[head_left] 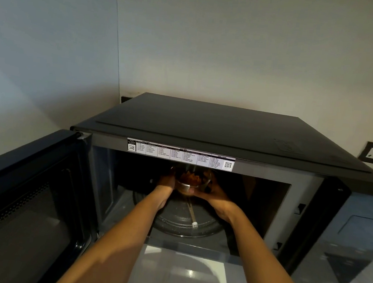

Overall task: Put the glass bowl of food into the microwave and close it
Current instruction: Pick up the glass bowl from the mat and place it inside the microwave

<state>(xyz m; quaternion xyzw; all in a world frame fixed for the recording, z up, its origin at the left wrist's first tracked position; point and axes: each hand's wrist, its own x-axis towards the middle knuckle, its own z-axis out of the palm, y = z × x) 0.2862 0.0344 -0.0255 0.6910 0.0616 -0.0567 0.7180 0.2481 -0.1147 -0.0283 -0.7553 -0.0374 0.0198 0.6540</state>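
Two bare arms reach into a black microwave (205, 129) set in a corner, its door (23, 194) swung wide to the left. Inside, the glass turntable (186, 223) lies flat and bare, roller arm showing through it. Above it, the glass bowl (188, 180) of brown food is held deep in the cavity, apparently not yet set down; contact with the turntable can't be made out in the dark. Left hand (165, 185) cups the bowl's left wall, fingers wrapped round it. Right hand (214, 196) cups the right wall, thumb across the near side.

Bowl looks small, rigid, probably light for its size. Smooth glass, likely slick and breakable against the glass plate. Best hold, I judge: opposed palms on the sides, low down, as now. Lower gently, centred.
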